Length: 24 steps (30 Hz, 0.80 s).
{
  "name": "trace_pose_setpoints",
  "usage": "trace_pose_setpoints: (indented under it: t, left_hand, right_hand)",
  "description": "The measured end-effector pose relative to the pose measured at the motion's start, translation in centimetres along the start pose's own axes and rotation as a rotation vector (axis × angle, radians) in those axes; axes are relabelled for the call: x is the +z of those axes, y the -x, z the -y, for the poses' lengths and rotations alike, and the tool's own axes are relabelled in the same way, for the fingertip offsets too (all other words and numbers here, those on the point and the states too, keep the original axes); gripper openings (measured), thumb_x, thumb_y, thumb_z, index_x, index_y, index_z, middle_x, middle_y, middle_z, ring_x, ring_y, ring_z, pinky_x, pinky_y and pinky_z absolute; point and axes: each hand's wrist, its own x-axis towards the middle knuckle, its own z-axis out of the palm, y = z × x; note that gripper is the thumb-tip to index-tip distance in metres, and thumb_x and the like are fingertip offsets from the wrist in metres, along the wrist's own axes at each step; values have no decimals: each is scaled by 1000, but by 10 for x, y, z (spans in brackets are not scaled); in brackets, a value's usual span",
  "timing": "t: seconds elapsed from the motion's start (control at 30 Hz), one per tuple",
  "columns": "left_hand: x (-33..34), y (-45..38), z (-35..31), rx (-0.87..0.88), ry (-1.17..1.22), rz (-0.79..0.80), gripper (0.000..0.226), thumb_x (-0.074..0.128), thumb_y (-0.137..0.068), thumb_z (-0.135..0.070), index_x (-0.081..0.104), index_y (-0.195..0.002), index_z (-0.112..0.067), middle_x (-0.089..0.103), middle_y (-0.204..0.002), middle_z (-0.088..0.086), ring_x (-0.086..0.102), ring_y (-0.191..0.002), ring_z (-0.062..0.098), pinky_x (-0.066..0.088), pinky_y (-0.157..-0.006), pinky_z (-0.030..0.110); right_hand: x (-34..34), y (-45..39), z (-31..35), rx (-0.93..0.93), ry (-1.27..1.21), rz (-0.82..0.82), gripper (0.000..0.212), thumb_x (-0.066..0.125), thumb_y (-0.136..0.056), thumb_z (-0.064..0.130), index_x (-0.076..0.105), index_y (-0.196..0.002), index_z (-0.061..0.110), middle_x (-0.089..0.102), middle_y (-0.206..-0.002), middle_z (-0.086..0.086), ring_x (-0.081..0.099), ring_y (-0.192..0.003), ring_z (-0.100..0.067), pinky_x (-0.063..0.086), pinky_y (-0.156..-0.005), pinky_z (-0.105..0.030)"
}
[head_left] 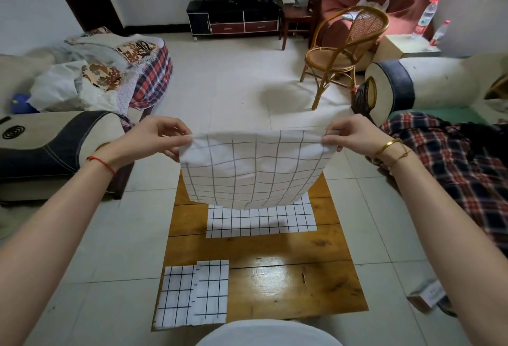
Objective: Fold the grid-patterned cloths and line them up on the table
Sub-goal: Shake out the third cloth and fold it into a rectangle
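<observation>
We observe both arms extended over a low, glossy brown wooden table (288, 285). The left hand (154, 137) pinches the upper left corner of a white cloth with a thin dark grid pattern (253, 170), thumb and fingers closed on the fabric. The right hand (349, 134) pinches the upper right corner in the same manner. The cloth hangs in the air between the two hands, above the table's far end, its lower edge curving down and apart from the surface.

We note a second white grid cloth, laid flat (261, 220), on the table beneath the held one, partly hidden by it. A folded white grid cloth (192, 293) lies at the table's near left corner, with a second folded piece seemingly overlapping it; we cannot tell for certain.
</observation>
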Motion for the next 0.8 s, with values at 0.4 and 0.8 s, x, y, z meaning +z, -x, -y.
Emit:
trace_pose_setpoints:
  t: [0.4,0.8]
  left_hand:
    - [9,-51,40,-164,55,-11,24,71,-82,-28,69,-98,-10,67,-86,7,65,-81,20,59,-76,34]
    - [66,-148,156,-121,-117,-294,3,70,-87,-21,70,-88,-18,71,-89,-7,64,-82,7,50,-75,13]
  right_hand:
    - [11,-25,-26,181,-196,-41,16,62,-89,15,68,-99,3,63,-81,-1,57,-64,-3,50,-67,-18]
    - [113,-110,-136,474,-23,-383,16,64,-83,17,64,-71,27,63,-75,4,56,-73,-13,50,-75,-34]
